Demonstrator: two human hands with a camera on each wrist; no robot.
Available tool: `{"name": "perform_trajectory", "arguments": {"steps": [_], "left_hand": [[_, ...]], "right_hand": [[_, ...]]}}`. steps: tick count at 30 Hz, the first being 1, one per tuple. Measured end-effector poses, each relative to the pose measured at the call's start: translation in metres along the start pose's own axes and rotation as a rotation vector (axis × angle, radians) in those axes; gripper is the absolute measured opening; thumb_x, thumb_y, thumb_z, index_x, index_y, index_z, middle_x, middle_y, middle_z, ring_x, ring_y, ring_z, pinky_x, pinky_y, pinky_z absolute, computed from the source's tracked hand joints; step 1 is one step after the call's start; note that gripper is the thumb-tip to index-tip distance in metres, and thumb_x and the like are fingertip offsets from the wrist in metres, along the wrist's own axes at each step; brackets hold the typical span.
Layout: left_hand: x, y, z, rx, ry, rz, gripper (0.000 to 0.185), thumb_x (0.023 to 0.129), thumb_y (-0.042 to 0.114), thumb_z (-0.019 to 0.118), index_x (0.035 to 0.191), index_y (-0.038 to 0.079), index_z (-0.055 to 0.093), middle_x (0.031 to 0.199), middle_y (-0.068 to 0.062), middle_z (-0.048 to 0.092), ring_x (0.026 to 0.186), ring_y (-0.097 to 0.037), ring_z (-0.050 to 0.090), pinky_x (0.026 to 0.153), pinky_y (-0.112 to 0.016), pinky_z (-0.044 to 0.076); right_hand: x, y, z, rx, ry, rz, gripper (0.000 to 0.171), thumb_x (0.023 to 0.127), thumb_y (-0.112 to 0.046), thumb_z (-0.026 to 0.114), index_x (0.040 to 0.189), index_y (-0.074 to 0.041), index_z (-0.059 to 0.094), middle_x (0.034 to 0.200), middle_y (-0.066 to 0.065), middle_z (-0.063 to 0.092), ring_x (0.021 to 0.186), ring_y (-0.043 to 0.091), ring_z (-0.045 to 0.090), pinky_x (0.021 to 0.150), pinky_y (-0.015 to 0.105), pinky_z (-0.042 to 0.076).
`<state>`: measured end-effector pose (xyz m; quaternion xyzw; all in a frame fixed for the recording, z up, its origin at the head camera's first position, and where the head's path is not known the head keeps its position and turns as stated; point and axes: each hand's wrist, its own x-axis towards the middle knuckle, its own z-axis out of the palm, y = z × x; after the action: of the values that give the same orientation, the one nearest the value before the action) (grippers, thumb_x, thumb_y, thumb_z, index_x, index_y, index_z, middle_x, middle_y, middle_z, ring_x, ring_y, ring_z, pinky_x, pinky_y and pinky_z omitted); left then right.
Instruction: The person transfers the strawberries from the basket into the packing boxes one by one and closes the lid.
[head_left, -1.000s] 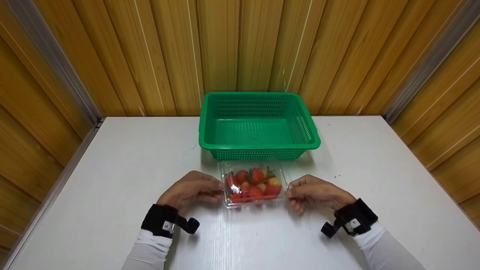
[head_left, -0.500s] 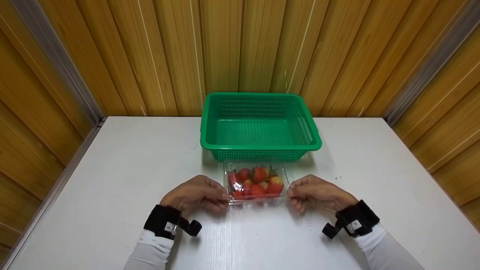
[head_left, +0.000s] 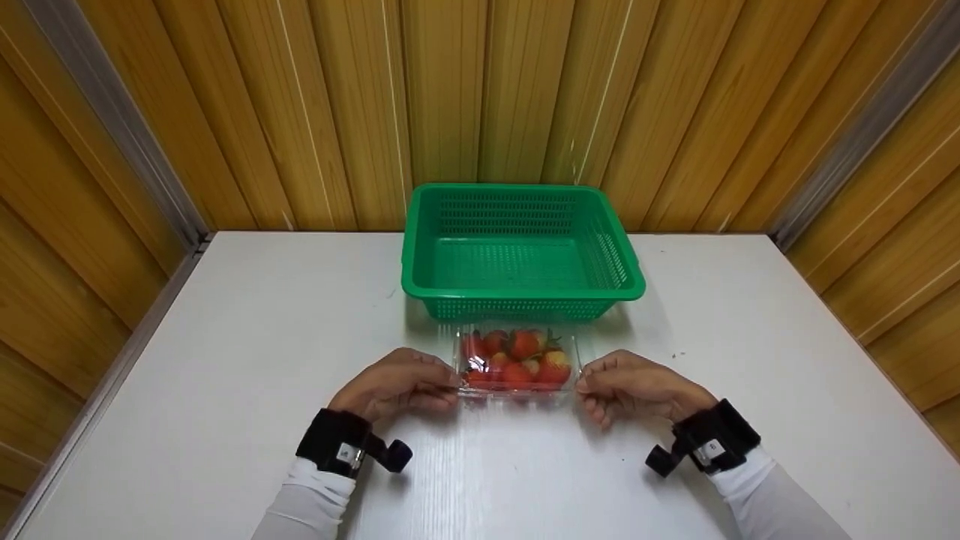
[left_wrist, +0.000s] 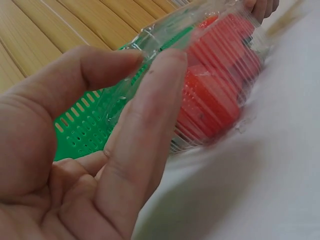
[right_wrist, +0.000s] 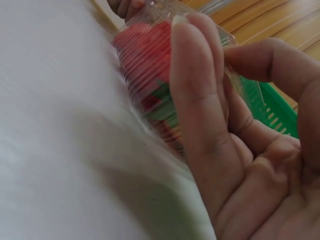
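Observation:
A clear plastic clamshell box (head_left: 519, 391) sits in front of the green basket in the head view, with several red strawberries (head_left: 526, 343) showing through it. My left hand (head_left: 397, 382) pinches its left edge between thumb and fingers. At the opposite side, my right hand (head_left: 637, 381) grips the right edge the same way. The left wrist view shows the thumb and forefinger (left_wrist: 155, 110) at the box's corner, strawberries behind ribbed plastic. In the right wrist view, the fingers (right_wrist: 197, 90) overlap the box's ribbed wall (right_wrist: 145, 65), with green leaves visible inside.
Just behind the box stands a green perforated plastic basket (head_left: 525, 294), with nothing inside it. The white table (head_left: 262, 337) meets wood-patterned panel walls (head_left: 517, 90) at the back and sides. Each wrist wears a black strap (head_left: 334, 442) with a small camera.
The box's left side has shifted slightly right with my left hand, and its front edge sits a little farther away and straighter. My right hand has barely moved.

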<state>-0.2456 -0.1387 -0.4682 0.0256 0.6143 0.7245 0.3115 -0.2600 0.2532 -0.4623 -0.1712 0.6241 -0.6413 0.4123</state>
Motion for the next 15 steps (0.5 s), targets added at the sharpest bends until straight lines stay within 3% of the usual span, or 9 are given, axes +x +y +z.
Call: {"name": "perform_trajectory", "arguments": {"steps": [15], "left_hand": [[0.0014, -0.0012, 0.0056, 0.011, 0.000, 0.004, 0.006, 0.095, -0.001, 0.071, 0.096, -0.007, 0.072, 0.085, -0.012, 0.075, 0.076, -0.016, 0.075, 0.075, -0.028, 0.065]], "right_hand": [[0.0005, 0.0010, -0.0046, -0.003, -0.005, 0.005, 0.020, 0.108, -0.011, 0.059, 0.096, -0.006, 0.075, 0.083, 0.002, 0.072, 0.071, 0.010, 0.069, 0.071, 0.028, 0.064]]}}
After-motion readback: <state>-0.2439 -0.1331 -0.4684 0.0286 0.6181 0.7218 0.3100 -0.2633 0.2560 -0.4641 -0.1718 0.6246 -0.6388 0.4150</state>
